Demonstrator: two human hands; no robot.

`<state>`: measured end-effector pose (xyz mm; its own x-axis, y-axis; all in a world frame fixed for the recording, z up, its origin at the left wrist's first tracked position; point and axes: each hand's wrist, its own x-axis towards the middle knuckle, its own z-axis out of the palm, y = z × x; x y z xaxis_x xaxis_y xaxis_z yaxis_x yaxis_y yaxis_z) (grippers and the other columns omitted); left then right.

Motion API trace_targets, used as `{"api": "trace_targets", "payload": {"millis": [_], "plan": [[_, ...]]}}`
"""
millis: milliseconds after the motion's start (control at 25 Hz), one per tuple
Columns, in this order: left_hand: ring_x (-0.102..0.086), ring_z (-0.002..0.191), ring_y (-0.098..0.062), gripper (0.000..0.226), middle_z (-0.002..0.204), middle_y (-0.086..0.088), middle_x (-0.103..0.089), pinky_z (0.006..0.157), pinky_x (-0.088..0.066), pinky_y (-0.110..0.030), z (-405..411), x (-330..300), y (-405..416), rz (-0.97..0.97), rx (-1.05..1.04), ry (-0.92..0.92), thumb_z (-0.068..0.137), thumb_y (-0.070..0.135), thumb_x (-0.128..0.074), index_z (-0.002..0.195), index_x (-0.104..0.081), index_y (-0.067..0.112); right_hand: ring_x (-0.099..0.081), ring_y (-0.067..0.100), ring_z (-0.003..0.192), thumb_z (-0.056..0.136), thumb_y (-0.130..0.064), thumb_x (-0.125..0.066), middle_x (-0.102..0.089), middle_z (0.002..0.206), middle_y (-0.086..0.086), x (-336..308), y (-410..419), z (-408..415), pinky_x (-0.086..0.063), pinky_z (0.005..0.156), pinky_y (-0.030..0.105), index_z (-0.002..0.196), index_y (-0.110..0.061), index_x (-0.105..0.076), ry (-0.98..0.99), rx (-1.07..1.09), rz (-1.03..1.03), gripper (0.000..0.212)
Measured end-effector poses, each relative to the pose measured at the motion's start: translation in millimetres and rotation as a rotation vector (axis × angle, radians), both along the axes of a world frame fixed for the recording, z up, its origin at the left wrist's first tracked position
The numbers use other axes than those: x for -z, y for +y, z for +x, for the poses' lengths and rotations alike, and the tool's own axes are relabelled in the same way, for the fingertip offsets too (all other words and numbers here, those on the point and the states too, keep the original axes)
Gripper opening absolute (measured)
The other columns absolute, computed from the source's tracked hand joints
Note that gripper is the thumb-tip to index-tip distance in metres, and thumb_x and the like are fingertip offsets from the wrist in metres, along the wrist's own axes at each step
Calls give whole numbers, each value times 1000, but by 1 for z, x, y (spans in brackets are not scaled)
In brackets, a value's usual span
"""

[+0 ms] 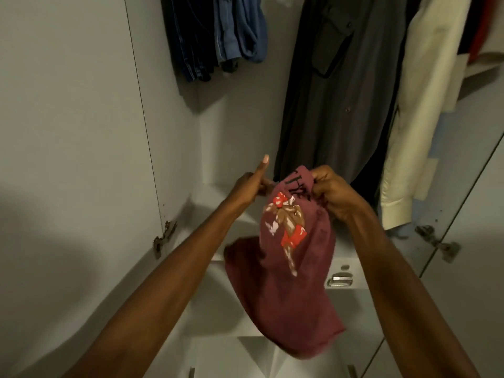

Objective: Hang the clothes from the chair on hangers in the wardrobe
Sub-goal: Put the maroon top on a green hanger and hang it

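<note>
Fingers of the right hand [331, 193] curl tight, bunching the top edge of a maroon T-shirt [286, 268]; the left hand [252, 185] pinches the same edge, thumb raised straight. T-shirt: held in front of the open wardrobe [81, 132], long axis roughly vertical, hanging downward, printed figure facing the camera. Behind: dark long shirt [335, 91], cream shirt [420, 105], blue jeans [212, 34] hanging.

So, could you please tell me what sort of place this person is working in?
Most likely the inside of a home wardrobe: a dark long shirt and cream shirt hang above white drawers, between hinged doors. Both hands hold a maroon T-shirt.
</note>
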<state>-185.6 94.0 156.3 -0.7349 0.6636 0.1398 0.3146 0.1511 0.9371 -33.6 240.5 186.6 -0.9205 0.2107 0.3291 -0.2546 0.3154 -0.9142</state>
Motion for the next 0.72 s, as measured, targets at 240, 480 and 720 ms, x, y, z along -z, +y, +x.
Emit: {"api": "trace_targets", "payload": {"millis": [240, 480, 720], "plan": [[-67, 98, -14, 74, 106, -4, -72, 87, -55, -29, 34, -1, 35, 292, 402, -435, 99, 67, -31, 139, -55, 9, -63, 34, 60, 49, 5, -45, -71, 71, 21, -69, 6, -25, -46, 56, 24, 72, -10, -81, -152, -126, 470, 45], [-72, 94, -19, 57, 106, -6, -76, 87, -59, -34, -3, 20, 10, 380, 651, -374, 65, 41, -93, 113, -76, 14, -69, 24, 78, 55, 14, -43, -73, 89, 26, -87, 5, -28, -58, 70, 31, 92, 8, -75, -149, -113, 633, 49], [-74, 82, -22, 28, 99, -12, -76, 78, -61, -32, -19, 8, -16, 413, 523, -316, 85, 11, -71, 113, -72, 5, -70, 14, 74, 79, -4, -54, -75, 82, 5, -68, 18, -35, -56, 74, 36, 85, -10, -76, -69, 207, 704, 24]]}}
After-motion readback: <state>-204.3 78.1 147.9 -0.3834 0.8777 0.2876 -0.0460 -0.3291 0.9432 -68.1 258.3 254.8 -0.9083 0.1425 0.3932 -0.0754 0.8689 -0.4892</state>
